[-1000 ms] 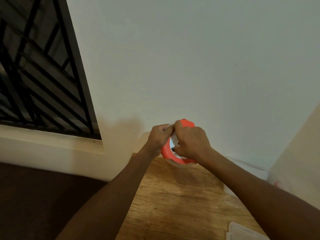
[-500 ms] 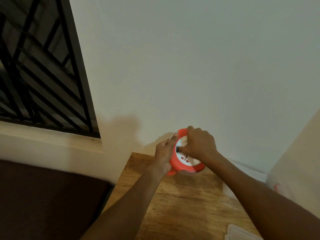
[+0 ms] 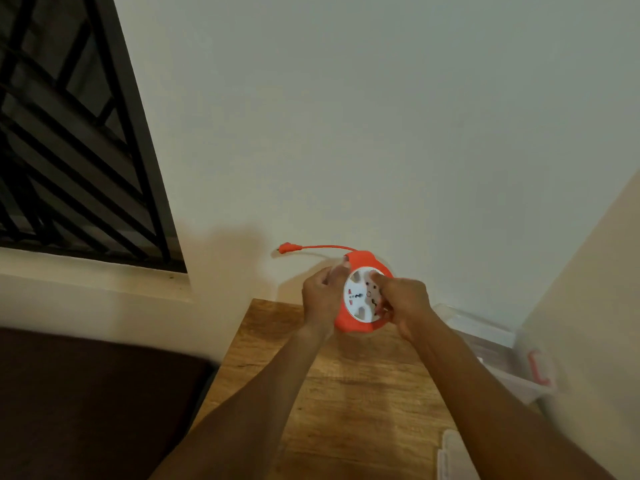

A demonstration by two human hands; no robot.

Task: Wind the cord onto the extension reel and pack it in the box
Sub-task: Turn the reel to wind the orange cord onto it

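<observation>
An orange extension reel (image 3: 349,326) with a white socket face is held up above the far end of the wooden table (image 3: 346,403). My left hand (image 3: 320,299) grips its left rim. My right hand (image 3: 403,303) curls over the white face from the right. A short length of orange cord (image 3: 325,247) sticks out from the top of the reel to the left and ends in an orange plug (image 3: 284,248) in the air in front of the wall. A clear plastic box (image 3: 485,344) stands at the table's right, against the wall.
A barred window (image 3: 69,133) fills the upper left. A dark surface (image 3: 86,403) lies left of the table. A clear lid (image 3: 450,455) lies at the table's near right edge. A white bag with a red mark (image 3: 536,368) sits at the right.
The reel has tilted so its white socket face shows fully. The short cord end with its plug now shows at the upper left of the reel. My right hand shifted onto the face.
</observation>
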